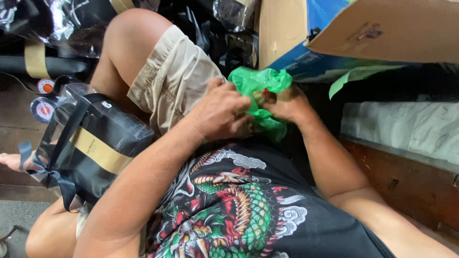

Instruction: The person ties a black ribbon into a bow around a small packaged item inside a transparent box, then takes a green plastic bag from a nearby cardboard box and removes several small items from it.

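A crumpled green plastic bag (258, 83) is bunched between both hands above my lap. My left hand (221, 112) grips its left side with the fingers curled in. My right hand (285, 106) holds the right side, partly hidden under the plastic. What is inside the bag cannot be seen. A black gift box (93, 143) with a gold band, wrapped in clear film and tied with a dark ribbon, rests on my left thigh beside my left forearm.
An open cardboard box (382, 31) with a blue side hangs over the top right. More black film-wrapped packages (62, 24) lie at the top left. A white marbled slab (406, 126) and a wooden edge (406, 181) run along the right.
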